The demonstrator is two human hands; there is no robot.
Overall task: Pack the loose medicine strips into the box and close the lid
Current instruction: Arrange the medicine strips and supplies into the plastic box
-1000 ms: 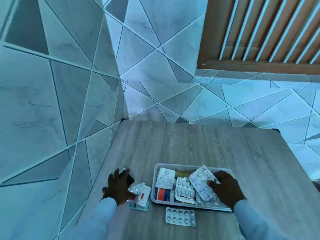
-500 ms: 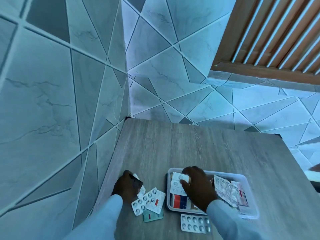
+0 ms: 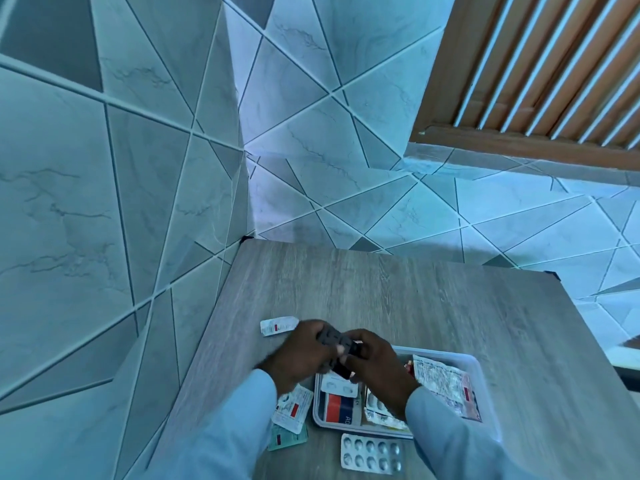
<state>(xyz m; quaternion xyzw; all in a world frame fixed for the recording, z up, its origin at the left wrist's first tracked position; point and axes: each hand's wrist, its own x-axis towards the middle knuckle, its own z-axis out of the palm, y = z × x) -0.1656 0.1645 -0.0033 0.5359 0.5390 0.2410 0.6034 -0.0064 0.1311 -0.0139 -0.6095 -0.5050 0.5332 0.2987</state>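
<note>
A clear plastic box (image 3: 485,386) sits on the wooden table (image 3: 398,292), holding several medicine strips, one with a red and blue label (image 3: 341,403). My left hand (image 3: 298,355) and my right hand (image 3: 377,368) meet above the box's left end, both gripping one dark blister strip (image 3: 337,341). Loose strips lie outside the box: a white one (image 3: 277,325) beyond my left hand, a white one with a red mark (image 3: 292,408) and a green one (image 3: 287,439) left of the box, a silver blister (image 3: 372,457) in front of it.
Tiled walls close the table's left and far sides. A wooden slatted window frame (image 3: 540,74) is at the upper right. No lid is in view. Bare tabletop stretches behind and to the right of the box.
My left hand lifted from the strips left of the box and my right hand came out of the box; both now hold a dark strip together. A white strip now shows beyond my left hand.
</note>
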